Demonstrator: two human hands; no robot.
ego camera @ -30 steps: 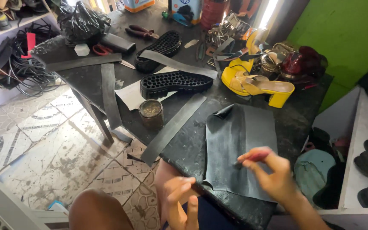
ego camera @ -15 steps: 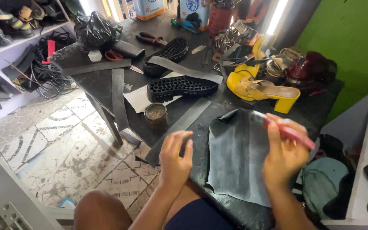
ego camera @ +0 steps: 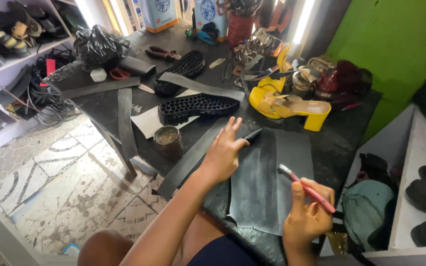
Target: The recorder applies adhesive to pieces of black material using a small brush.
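Observation:
A dark rubber sheet (ego camera: 267, 182) lies flat on the black worktable (ego camera: 336, 143) in front of me. My left hand (ego camera: 224, 150) rests on the sheet's upper left edge, fingers spread, pressing it down. My right hand (ego camera: 307, 216) holds a pink-handled brush (ego camera: 307, 189) over the sheet's right side, bristle end pointing up-left and just above the surface. A small open tin (ego camera: 167, 139) stands to the left of the sheet, near the table's edge.
A black shoe sole (ego camera: 198, 106) lies on white paper behind the tin, another sole (ego camera: 181, 69) farther back. Yellow heeled sandals (ego camera: 287, 103) sit at right, rubber strips (ego camera: 124, 123) at left. Pliers, bottles and bags crowd the far end. Shelves with shoes flank both sides.
My left hand has come up from my lap onto the sheet's left edge. My right hand has turned the brush and lowered it to the sheet's right side.

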